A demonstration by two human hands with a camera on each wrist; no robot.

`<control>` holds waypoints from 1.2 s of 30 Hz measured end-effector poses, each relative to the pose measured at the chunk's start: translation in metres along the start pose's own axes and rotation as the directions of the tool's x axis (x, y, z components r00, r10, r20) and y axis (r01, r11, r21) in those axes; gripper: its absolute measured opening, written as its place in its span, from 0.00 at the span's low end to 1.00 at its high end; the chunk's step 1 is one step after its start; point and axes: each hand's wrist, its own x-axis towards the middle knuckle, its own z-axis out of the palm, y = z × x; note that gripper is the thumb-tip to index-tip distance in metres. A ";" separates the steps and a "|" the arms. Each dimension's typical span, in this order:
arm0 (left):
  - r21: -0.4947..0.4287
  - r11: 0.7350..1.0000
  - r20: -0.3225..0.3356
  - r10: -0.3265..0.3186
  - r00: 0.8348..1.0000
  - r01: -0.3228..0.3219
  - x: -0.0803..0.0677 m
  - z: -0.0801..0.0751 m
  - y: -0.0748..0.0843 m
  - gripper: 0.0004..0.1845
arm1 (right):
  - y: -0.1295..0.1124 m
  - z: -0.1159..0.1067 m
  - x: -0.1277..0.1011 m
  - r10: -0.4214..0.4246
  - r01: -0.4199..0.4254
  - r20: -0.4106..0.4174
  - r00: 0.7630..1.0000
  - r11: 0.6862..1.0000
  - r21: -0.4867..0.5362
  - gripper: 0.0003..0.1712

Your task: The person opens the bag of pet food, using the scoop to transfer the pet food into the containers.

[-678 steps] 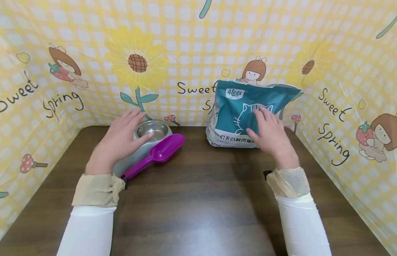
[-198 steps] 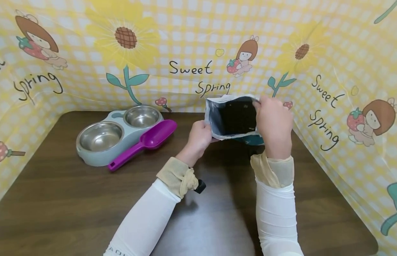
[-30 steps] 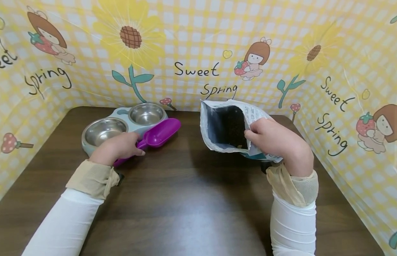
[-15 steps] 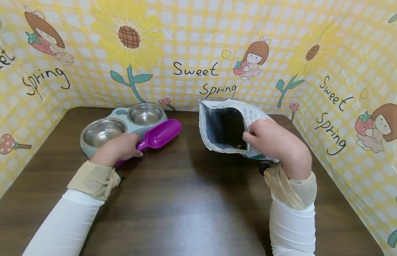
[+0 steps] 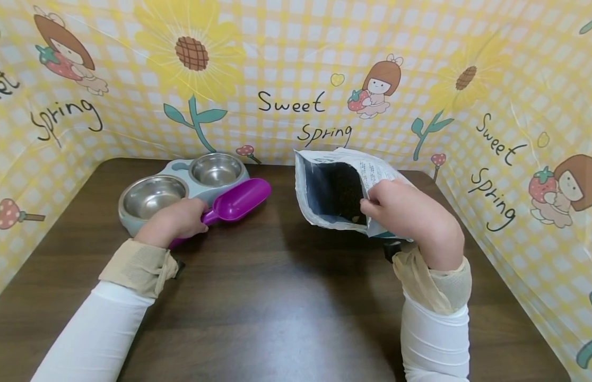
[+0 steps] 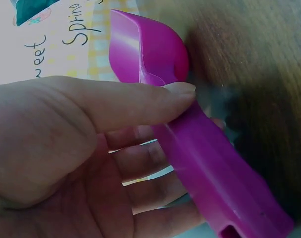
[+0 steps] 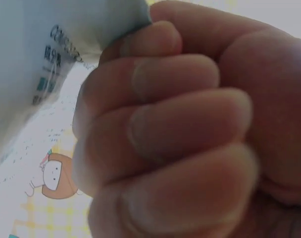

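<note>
Left hand (image 5: 174,223) grips the scoop (image 5: 234,202) handle — thumb on top in wrist view; right hand (image 5: 406,215) pinches the bag (image 5: 324,185) rim — open mouth seen from head.

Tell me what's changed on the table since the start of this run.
The food bag, shut and upright at first, is now open, tipped toward the left, its rim held by the right hand. The left hand left the double bowl and now grips the handle of the purple scoop. Over the last second, almost nothing moved. Bowl and scoop lie where they were.
</note>
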 end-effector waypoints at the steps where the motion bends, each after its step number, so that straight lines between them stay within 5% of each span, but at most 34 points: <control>1: 0.000 1.000 0.002 0.002 1.000 -0.002 0.000 0.000 0.000 0.09 | 0.000 -0.001 -0.001 0.005 -0.005 0.002 1.000 1.000 0.001 0.29; 25: 0.003 1.000 0.044 0.026 0.999 -0.026 -0.005 -0.007 -0.004 0.07 | 0.013 -0.002 -0.005 0.001 -0.001 0.006 1.000 0.998 0.063 0.30; 30: 0.003 1.000 0.005 0.029 1.000 -0.029 -0.003 -0.006 -0.008 0.06 | 0.012 -0.002 -0.004 0.002 -0.003 0.012 1.000 0.998 0.064 0.30; 36: -0.142 0.989 0.065 -0.030 0.997 0.039 -0.028 -0.022 0.019 0.11 | 0.011 -0.002 -0.003 0.029 -0.032 0.049 0.998 0.997 0.071 0.29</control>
